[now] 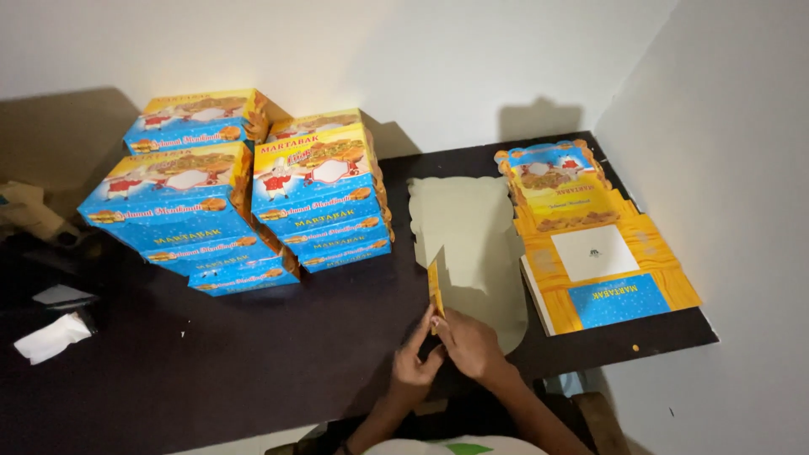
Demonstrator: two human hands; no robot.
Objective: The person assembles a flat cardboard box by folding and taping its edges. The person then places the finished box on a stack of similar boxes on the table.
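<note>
My left hand [415,361] and right hand [468,344] both clamp their grip on the near flap of a flat box blank [472,244], lying plain side up on the dark bench [253,354], right of the folded boxes [244,194]

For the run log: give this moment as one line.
left hand: on flat box blank, lifting flap | right hand: same flap | folded boxes: stacked left | printed blanks: right

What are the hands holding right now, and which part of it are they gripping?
Both the left hand and right hand hold an unfolded cardboard box blank, pinching a side flap at its near left edge and folding it upright.
</note>
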